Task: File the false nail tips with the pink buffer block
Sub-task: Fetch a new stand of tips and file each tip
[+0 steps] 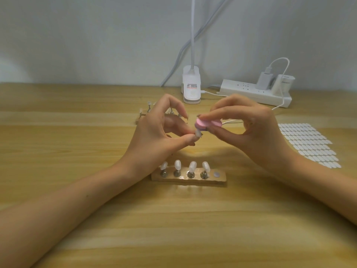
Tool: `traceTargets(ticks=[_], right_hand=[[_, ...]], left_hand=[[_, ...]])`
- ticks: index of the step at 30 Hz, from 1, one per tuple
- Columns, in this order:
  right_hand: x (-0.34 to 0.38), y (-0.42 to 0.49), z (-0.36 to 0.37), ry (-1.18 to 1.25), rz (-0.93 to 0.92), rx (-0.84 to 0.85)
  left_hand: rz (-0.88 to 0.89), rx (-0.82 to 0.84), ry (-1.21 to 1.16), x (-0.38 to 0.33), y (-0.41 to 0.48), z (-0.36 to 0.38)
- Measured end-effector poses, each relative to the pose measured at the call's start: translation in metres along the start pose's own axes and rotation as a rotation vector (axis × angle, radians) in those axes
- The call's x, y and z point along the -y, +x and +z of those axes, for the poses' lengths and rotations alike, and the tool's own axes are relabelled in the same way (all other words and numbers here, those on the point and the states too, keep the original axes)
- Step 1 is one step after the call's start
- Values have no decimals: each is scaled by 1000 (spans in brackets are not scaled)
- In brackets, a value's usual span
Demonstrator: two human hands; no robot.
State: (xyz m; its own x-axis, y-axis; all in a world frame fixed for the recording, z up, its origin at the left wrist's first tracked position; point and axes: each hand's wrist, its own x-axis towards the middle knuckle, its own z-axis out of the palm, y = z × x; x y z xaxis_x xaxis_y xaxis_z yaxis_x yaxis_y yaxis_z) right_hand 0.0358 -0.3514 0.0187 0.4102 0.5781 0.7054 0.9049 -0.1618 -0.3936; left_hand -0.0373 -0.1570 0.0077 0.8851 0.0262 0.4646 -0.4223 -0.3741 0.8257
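Pinching a nail tip [197, 134], the left hand [154, 132] is meeting the pink buffer block [207, 123] (gripped just above by the right hand [251, 128]).

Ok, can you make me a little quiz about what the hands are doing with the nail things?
1. True or false: the right hand pinches the pink buffer block.
2. How many nail tips stand on the near wooden stand? A two, B four, C six.
3. Fill in: the left hand holds one small white ____ up to the block.

Key: 1 true. 2 B. 3 nail tip.
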Motion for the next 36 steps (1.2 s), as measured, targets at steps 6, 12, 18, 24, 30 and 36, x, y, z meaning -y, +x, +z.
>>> traceTargets(ticks=[6, 12, 18, 24, 30, 36], right_hand=[[0, 0, 1, 27, 17, 17], [0, 1, 1, 39, -5, 38], [2, -1, 5, 19, -68, 63], [-1, -1, 5, 129, 25, 54], [1, 0, 5, 189, 95, 43], [2, 1, 4, 231, 155, 34]], left_hand=[[-15, 10, -23, 1, 0, 0], [9, 31, -18, 0, 0, 0], [-1, 30, -40, 2, 1, 0], [2, 48, -105, 3, 2, -1], [14, 74, -175, 5, 3, -1], [23, 61, -166, 3, 2, -1]])
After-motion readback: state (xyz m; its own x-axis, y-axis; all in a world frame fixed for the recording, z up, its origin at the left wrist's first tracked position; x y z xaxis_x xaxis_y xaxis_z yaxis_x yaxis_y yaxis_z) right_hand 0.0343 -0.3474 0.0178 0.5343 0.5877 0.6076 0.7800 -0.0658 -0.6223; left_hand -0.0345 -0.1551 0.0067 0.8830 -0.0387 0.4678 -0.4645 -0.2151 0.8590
